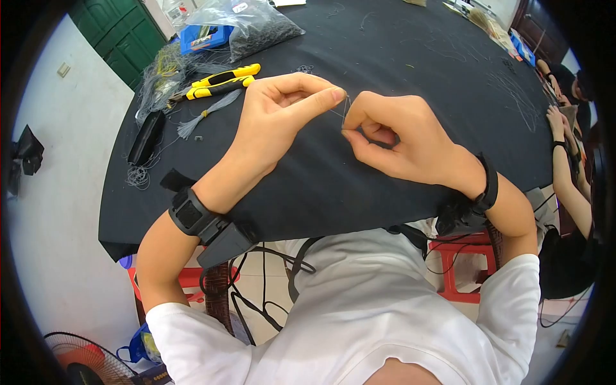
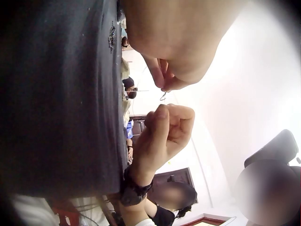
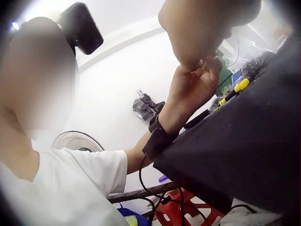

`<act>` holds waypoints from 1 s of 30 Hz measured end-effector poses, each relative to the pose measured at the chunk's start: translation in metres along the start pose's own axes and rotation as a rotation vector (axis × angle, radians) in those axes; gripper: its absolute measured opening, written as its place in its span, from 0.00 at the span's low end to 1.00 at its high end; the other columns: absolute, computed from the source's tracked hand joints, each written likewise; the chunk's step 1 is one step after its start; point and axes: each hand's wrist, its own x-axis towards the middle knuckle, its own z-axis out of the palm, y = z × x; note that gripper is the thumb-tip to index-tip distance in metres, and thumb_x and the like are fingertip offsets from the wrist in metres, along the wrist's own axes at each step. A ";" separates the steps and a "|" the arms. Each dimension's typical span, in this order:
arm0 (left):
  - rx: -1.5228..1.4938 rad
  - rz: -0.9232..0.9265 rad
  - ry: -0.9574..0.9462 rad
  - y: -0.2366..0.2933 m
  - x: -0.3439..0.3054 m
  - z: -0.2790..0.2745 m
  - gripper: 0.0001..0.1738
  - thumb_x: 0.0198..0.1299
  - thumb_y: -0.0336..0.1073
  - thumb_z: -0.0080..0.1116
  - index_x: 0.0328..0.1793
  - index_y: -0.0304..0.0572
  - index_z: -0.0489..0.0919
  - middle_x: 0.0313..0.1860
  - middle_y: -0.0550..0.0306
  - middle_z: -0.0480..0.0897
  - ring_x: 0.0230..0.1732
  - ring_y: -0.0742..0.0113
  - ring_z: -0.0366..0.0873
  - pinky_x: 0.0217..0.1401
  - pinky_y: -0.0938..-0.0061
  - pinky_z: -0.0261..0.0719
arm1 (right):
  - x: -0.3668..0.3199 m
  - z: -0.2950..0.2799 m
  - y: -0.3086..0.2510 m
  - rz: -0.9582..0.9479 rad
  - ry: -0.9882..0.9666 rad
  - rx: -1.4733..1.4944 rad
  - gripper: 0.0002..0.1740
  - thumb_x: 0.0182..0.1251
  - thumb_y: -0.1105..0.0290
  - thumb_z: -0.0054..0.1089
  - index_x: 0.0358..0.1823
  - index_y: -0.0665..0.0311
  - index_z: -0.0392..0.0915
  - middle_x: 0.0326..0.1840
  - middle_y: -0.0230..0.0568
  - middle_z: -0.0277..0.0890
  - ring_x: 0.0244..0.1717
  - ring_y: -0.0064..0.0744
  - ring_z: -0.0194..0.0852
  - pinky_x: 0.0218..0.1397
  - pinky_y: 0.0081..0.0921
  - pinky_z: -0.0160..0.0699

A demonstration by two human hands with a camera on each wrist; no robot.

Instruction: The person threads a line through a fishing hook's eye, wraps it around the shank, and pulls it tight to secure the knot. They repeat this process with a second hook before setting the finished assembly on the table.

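Note:
Above the table, my left hand (image 1: 273, 119) pinches a small thin wire-like piece (image 2: 163, 97) between thumb and index fingertip. In the left wrist view it looks like a tiny dark hook or loop. My right hand (image 1: 410, 138) faces it, thumb and index tips together on a fine pale strand (image 1: 344, 117) that runs up toward the left fingertips; its other fingers are curled. A narrow gap separates the hands. The right wrist view shows my right hand (image 3: 202, 30) in front of my left hand (image 3: 193, 89), hiding the pinched piece.
On the black-covered table (image 1: 308, 199) lie yellow-black pliers (image 1: 221, 82), a tied strand bundle (image 1: 206, 114), a black case (image 1: 146, 138) and a plastic bag of dark pieces (image 1: 263, 32). Loose lines are scattered at the back right. Another person's arms (image 1: 568, 167) are at the right.

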 end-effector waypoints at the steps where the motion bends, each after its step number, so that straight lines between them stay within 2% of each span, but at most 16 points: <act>1: 0.004 0.004 -0.004 -0.001 0.001 0.000 0.06 0.55 0.28 0.61 0.37 0.32 0.82 0.35 0.57 0.82 0.37 0.77 0.76 0.43 0.83 0.72 | 0.001 -0.001 -0.001 -0.030 0.029 -0.026 0.07 0.53 0.75 0.58 0.30 0.60 0.68 0.14 0.33 0.55 0.14 0.30 0.56 0.20 0.27 0.58; 2: 0.009 0.007 -0.007 -0.002 0.001 0.000 0.06 0.55 0.28 0.62 0.37 0.31 0.82 0.33 0.57 0.82 0.35 0.79 0.77 0.41 0.85 0.73 | 0.001 -0.002 -0.002 -0.059 0.058 -0.052 0.07 0.53 0.75 0.59 0.30 0.60 0.68 0.14 0.33 0.56 0.14 0.31 0.57 0.20 0.27 0.58; 8: 0.044 0.035 -0.105 0.000 0.001 0.005 0.05 0.55 0.25 0.60 0.35 0.28 0.81 0.34 0.55 0.81 0.37 0.76 0.77 0.44 0.84 0.74 | 0.010 -0.017 0.006 -0.094 0.195 -0.136 0.06 0.55 0.74 0.59 0.32 0.60 0.70 0.14 0.34 0.56 0.13 0.29 0.55 0.19 0.26 0.55; 9: 0.055 0.030 -0.117 0.002 0.000 0.006 0.05 0.55 0.26 0.60 0.35 0.29 0.81 0.35 0.56 0.81 0.37 0.76 0.76 0.44 0.83 0.73 | 0.011 -0.018 0.010 -0.079 0.212 -0.113 0.06 0.56 0.74 0.58 0.33 0.61 0.70 0.13 0.34 0.53 0.13 0.27 0.52 0.19 0.25 0.52; 13: 0.080 0.033 -0.136 0.004 -0.001 0.006 0.05 0.56 0.28 0.59 0.34 0.31 0.81 0.36 0.56 0.80 0.39 0.74 0.75 0.44 0.80 0.71 | 0.012 -0.021 0.021 0.026 0.171 -0.073 0.05 0.58 0.73 0.58 0.32 0.63 0.70 0.13 0.32 0.49 0.15 0.23 0.47 0.20 0.23 0.49; 22: 0.043 0.038 -0.069 -0.002 0.001 0.002 0.06 0.57 0.29 0.59 0.35 0.31 0.81 0.36 0.56 0.81 0.39 0.74 0.75 0.45 0.79 0.70 | 0.005 -0.012 0.037 0.250 -0.024 0.144 0.06 0.57 0.73 0.57 0.29 0.64 0.69 0.13 0.27 0.49 0.16 0.17 0.46 0.21 0.21 0.50; 25: 0.012 0.024 -0.011 -0.002 0.000 0.001 0.07 0.57 0.30 0.60 0.36 0.32 0.81 0.37 0.56 0.81 0.39 0.74 0.75 0.46 0.79 0.70 | 0.001 -0.004 0.032 0.185 -0.006 0.167 0.07 0.57 0.73 0.57 0.27 0.64 0.67 0.13 0.27 0.48 0.16 0.18 0.46 0.21 0.21 0.50; 28: -0.017 0.011 0.015 -0.002 0.000 0.001 0.07 0.57 0.31 0.60 0.36 0.32 0.81 0.37 0.57 0.81 0.40 0.73 0.75 0.47 0.79 0.70 | -0.003 0.004 0.014 0.089 -0.018 0.125 0.06 0.55 0.75 0.56 0.28 0.62 0.67 0.13 0.32 0.51 0.14 0.25 0.51 0.20 0.25 0.55; 29: -0.026 0.006 0.019 -0.003 0.000 0.001 0.07 0.57 0.31 0.60 0.37 0.32 0.81 0.37 0.57 0.81 0.40 0.73 0.75 0.48 0.79 0.70 | -0.003 0.005 0.007 0.044 -0.015 0.066 0.06 0.54 0.76 0.56 0.30 0.62 0.67 0.14 0.35 0.56 0.14 0.31 0.57 0.20 0.27 0.59; 30: -0.016 0.007 0.013 -0.003 0.000 0.001 0.07 0.57 0.30 0.59 0.37 0.32 0.81 0.37 0.57 0.81 0.40 0.73 0.75 0.48 0.79 0.70 | -0.002 0.006 0.003 -0.012 -0.004 0.020 0.06 0.54 0.76 0.57 0.30 0.62 0.67 0.15 0.35 0.58 0.15 0.32 0.58 0.21 0.28 0.60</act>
